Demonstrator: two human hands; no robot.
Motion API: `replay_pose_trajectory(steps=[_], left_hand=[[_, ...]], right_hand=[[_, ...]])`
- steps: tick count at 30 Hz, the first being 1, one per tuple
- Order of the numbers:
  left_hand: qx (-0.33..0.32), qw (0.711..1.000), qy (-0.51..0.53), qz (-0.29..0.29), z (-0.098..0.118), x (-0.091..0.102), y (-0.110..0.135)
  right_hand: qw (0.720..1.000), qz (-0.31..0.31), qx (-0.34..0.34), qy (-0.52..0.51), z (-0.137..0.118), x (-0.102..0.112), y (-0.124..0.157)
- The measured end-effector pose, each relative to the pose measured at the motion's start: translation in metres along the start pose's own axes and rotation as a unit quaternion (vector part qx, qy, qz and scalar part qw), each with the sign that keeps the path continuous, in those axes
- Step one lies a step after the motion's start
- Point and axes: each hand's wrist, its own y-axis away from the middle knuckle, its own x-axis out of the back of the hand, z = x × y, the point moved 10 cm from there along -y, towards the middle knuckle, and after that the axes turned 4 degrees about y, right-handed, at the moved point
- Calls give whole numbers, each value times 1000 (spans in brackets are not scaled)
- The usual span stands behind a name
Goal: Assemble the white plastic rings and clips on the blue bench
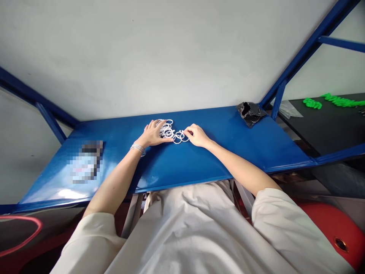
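Note:
A small heap of white rings (169, 131) lies on the blue table (199, 163) near the far wall. My left hand (153, 134) rests on the left side of the heap with its fingers spread flat over the rings. My right hand (196, 135) is at the right end of the heap, fingers curled in a pinch on one white ring (182, 135). A silver bracelet (138, 148) is on my left wrist.
A crumpled black bag (250, 113) sits at the table's back right corner. A blurred-out flat item (84, 161) lies at the left. Blue frame struts rise on both sides. A dark bench with green pieces (312, 103) stands to the right; a red seat (336, 228) is below.

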Motion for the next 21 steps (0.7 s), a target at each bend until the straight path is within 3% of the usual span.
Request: replay_pose_trajectory(steps=[4, 8, 13, 16, 19, 21], left_hand=[[-43, 999, 9, 6, 14, -9, -1], [-64, 998, 8, -3, 27, -18, 0], [-93, 996, 9, -11, 42, -17, 2], [-76, 997, -18, -30, 34, -2, 3], [-57, 992, -19, -111, 14, 3, 4], [-53, 990, -1, -129, 2, 6, 3]], right_hand=[[1000, -10, -2, 29, -2, -7, 1], [999, -5, 53, 0, -16, -10, 4], [994, -63, 88, -21, -24, -25, 6], [993, -86, 78, -28, -21, -27, 5], [993, -88, 74, -25, -20, -24, 4], [993, -87, 81, -15, -20, -22, 3]])
